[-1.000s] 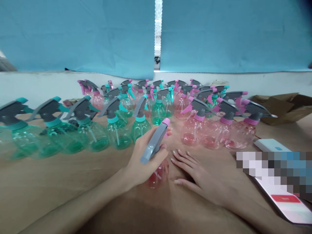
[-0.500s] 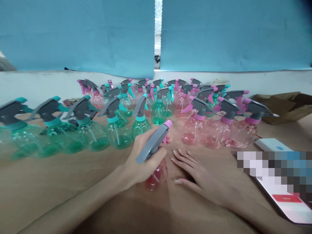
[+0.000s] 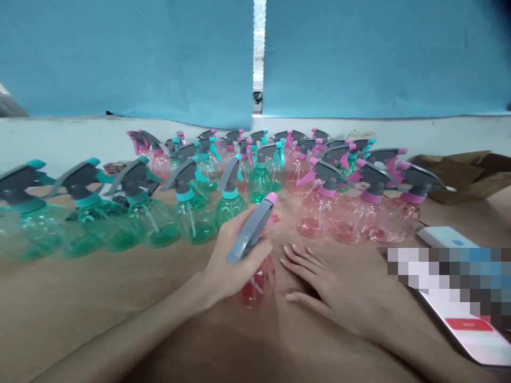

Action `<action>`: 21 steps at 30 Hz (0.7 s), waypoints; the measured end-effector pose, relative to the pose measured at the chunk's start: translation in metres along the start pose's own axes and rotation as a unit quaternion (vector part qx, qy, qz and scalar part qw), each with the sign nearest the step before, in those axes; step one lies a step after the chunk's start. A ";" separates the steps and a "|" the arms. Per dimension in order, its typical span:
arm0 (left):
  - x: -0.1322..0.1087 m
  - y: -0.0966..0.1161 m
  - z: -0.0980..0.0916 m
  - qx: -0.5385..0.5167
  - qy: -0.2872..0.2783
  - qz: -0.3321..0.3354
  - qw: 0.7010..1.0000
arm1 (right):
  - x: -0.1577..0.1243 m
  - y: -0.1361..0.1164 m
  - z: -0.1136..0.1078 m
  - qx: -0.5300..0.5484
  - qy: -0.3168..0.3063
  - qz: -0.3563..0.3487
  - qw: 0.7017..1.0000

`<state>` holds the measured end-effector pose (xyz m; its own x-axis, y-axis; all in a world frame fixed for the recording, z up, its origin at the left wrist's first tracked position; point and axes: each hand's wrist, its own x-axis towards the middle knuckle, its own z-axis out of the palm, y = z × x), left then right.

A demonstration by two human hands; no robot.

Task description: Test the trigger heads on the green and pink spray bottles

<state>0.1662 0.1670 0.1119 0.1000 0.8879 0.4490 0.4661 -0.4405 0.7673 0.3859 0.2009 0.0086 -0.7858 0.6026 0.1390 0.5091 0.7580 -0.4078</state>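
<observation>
Left hand [image 3: 238,272] around pink spray bottle [image 3: 256,287] | right hand [image 3: 334,290] beside it

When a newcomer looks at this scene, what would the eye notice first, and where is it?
The eye would probably fall first on the pink spray bottle gripped in the left hand, front and centre. Behind it, the nearest green bottles stand to the left and pink bottles to the right, while blue cloth fills the top of the view.
</observation>
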 end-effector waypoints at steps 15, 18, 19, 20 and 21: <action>-0.001 0.000 0.003 0.016 0.018 0.008 1.000 | 0.000 0.003 0.002 -0.005 -0.004 -0.007 1.000; 0.000 0.001 0.003 0.016 0.015 0.007 1.000 | 0.000 0.003 0.002 -0.002 -0.001 -0.006 1.000; 0.000 0.001 0.003 0.017 0.015 0.006 1.000 | 0.000 0.003 0.002 -0.001 0.000 -0.005 1.000; 0.000 0.000 0.004 0.017 0.015 0.004 1.000 | 0.000 0.003 0.002 0.001 0.000 -0.003 1.000; 0.000 0.000 0.004 0.017 0.015 0.003 1.000 | 0.000 0.003 0.002 0.003 -0.001 -0.001 1.000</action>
<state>0.1697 0.1671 0.1104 0.0760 0.8806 0.4678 0.4956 -0.4405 0.7486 0.3865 0.2023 0.0060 -0.7881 0.5999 0.1380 0.5045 0.7579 -0.4136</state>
